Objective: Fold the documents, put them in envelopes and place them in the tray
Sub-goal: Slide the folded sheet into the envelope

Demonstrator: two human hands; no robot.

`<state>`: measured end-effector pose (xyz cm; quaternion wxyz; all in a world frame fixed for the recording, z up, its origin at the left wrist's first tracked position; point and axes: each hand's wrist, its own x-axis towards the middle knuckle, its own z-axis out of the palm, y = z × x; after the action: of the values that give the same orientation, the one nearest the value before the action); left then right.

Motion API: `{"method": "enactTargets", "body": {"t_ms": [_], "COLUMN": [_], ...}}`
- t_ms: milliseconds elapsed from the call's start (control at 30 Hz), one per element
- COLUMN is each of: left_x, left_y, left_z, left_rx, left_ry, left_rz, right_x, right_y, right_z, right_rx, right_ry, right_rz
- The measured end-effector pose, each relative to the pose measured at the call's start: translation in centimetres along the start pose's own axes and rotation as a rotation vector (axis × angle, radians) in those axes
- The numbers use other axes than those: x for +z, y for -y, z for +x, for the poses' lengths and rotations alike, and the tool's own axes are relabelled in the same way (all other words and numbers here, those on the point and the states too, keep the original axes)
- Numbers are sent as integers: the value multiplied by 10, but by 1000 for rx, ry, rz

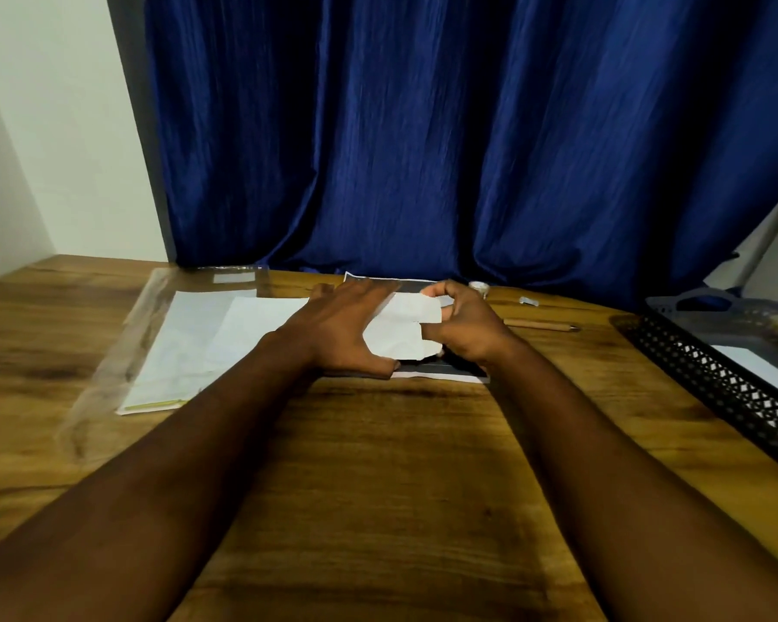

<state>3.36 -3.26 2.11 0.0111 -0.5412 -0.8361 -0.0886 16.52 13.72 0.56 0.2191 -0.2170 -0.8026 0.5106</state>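
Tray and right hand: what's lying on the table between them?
Head view: a pencil lies on the table between the right hand and the tray; a small pale object sits just beyond it.

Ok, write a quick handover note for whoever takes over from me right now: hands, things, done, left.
Left hand: fingers straight, against the left edge of the folded document.
Right hand: pinches its right edge.
Things: document held over a dark printed sheet; white stack in clear plastic to the left; tray to the right, holding a white item.
Done: document folded.
Left: envelope it, place in tray.
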Motion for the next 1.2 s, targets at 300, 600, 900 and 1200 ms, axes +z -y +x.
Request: {"method": "enactTargets", "body": {"t_ms": [300,600,900,1200], "left_x": [2,2,5,6], "left_y": [1,13,24,26], "left_z": [-3,-6,-5,-6], "left_rx": [-23,-32,-110,-129], "left_ry": [28,-130,-102,-92], "left_rz": [-60,7,-65,-94], "right_x": [-1,-17,-13,-9], "right_y": [-3,-14,-16,-20], "right_z": [2,6,3,18], "right_rx": [35,-176,-17,-39], "right_ry": [20,-324,141,195], "right_rz": [60,-247,-971,-1069]}}
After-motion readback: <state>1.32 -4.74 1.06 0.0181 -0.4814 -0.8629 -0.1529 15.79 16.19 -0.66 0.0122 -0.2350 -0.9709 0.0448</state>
